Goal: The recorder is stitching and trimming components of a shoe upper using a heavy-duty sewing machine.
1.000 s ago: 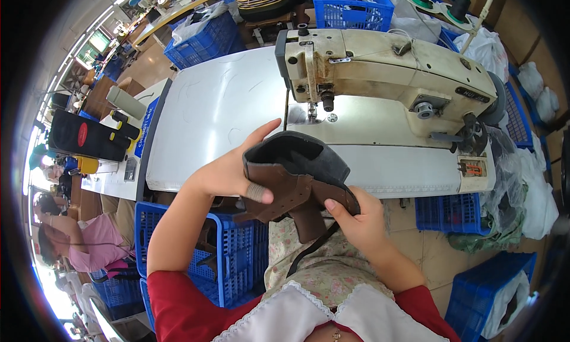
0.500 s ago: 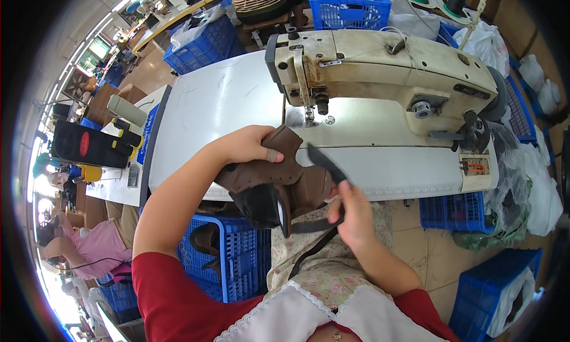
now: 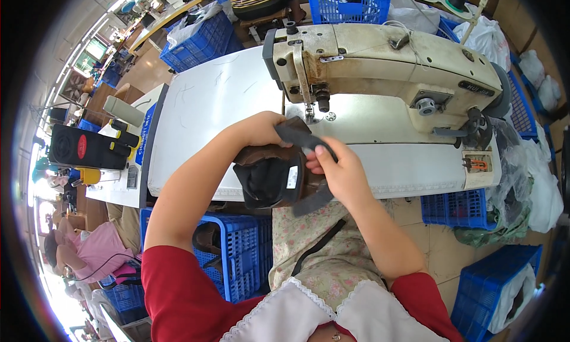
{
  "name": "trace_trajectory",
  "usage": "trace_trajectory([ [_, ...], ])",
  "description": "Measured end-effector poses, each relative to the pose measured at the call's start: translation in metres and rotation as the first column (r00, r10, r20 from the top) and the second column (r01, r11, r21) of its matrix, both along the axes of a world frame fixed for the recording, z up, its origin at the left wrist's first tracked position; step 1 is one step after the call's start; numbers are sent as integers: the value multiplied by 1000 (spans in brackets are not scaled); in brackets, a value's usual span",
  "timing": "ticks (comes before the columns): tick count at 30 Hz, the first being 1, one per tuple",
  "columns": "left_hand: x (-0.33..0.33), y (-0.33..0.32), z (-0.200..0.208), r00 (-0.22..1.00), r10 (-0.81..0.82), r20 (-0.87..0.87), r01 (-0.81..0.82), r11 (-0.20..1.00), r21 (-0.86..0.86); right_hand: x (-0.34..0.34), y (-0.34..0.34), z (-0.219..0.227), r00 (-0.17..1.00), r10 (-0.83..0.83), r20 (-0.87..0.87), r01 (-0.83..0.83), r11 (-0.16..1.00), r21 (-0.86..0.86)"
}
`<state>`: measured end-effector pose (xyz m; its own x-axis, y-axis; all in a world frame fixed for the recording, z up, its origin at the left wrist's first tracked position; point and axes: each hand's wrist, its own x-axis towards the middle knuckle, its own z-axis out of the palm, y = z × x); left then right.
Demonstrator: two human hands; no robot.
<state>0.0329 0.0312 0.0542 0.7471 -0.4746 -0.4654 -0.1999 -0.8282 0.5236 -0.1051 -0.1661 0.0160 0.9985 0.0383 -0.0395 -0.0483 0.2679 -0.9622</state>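
A brown leather shoe upper (image 3: 254, 154) with a black lining and a white label sits over the front edge of the sewing table, just before the needle and presser foot (image 3: 309, 112). My left hand (image 3: 261, 130) is closed on its far side; the fingertips are partly hidden. With fingers bent, my right hand (image 3: 341, 171) grips a dark strip (image 3: 314, 202), which looks like a strap or binding. One end of the strip passes over the top of the upper near my left hand; the other curves down beside it.
The cream sewing machine (image 3: 380, 60) stands across the white table (image 3: 202, 110). Below at left, a blue crate (image 3: 240, 265) holds brown pieces. Another blue crate (image 3: 454, 208) stands under the table at right, near plastic bags (image 3: 543, 187). Other people sit farther off.
The upper has turned, so its lining and white label now face me. My right hand has moved up and left with the strip, close to my left hand.
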Motion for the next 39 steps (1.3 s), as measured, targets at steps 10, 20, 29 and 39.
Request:
trace_trajectory([
  [10, 28, 1, -37, 992, 68, 102, -68, 998, -9, 20, 0, -49, 989, -141, -52, 126, 967, -220],
  [20, 15, -3, -28, 987, 105, 120, -113, 992, 61, 51, -19, 20, 946, 311, -93, -263, 568, -780],
  [29, 1, -1, -19, 983, 155, 104, -149, 987, -58, 48, -49, 9, 998, 10, -58, -32, 923, -385],
  [39, -1, -11, -11, 979, 129, 159, -136, 990, 35, 64, -21, 7, 950, 300, -92, -143, 153, -978],
])
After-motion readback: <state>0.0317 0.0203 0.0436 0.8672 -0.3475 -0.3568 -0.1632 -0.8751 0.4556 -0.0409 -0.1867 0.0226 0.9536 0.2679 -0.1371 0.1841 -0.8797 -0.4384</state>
